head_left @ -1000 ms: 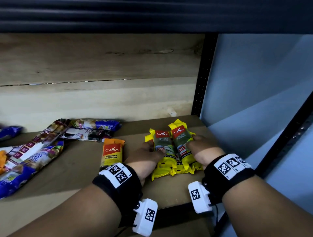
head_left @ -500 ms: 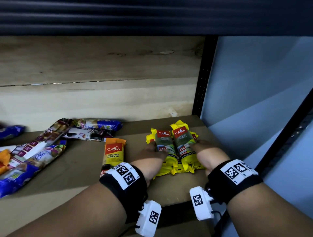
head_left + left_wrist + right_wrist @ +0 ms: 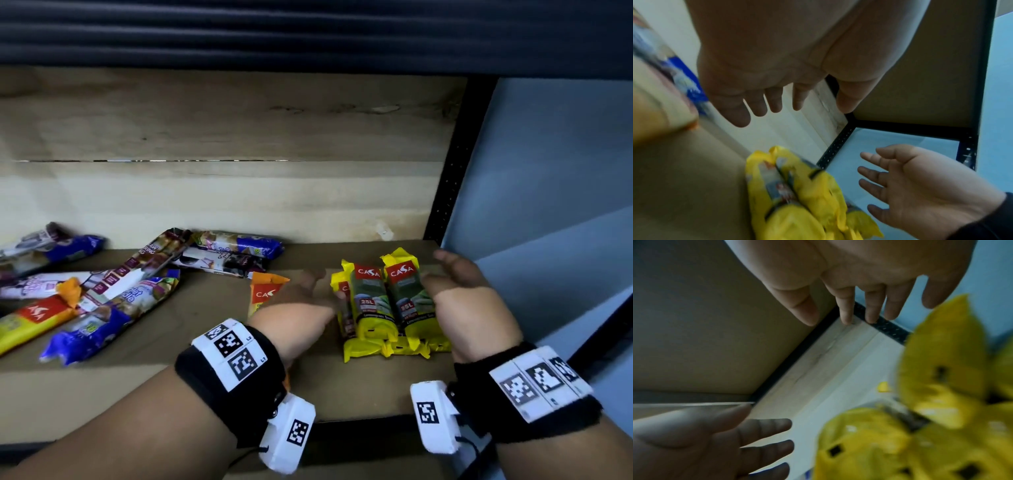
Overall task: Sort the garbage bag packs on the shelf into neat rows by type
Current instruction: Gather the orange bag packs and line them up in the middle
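Observation:
Several yellow garbage bag packs (image 3: 387, 305) lie stacked side by side near the right end of the brown shelf (image 3: 205, 329). My left hand (image 3: 308, 291) hovers just left of the stack, fingers straight, holding nothing. My right hand (image 3: 452, 277) is at the stack's right side, palm turned inward and fingers spread. The left wrist view shows the left hand (image 3: 797, 100) empty above the yellow packs (image 3: 797, 194). In the right wrist view the right hand (image 3: 844, 311) is empty too, beside the blurred yellow packs (image 3: 920, 418). An orange pack (image 3: 265, 291) lies partly hidden behind my left hand.
Mixed blue, white and maroon packs (image 3: 137, 284) lie scattered over the left half of the shelf, with another orange-and-yellow pack (image 3: 34, 318) at the far left. A black metal upright (image 3: 448, 178) bounds the shelf on the right. A wooden back wall (image 3: 222, 192) stands behind.
Both hands pressed against the sides of the yellow stack before; now they have let go, opened and drawn slightly apart. The stack stays in place.

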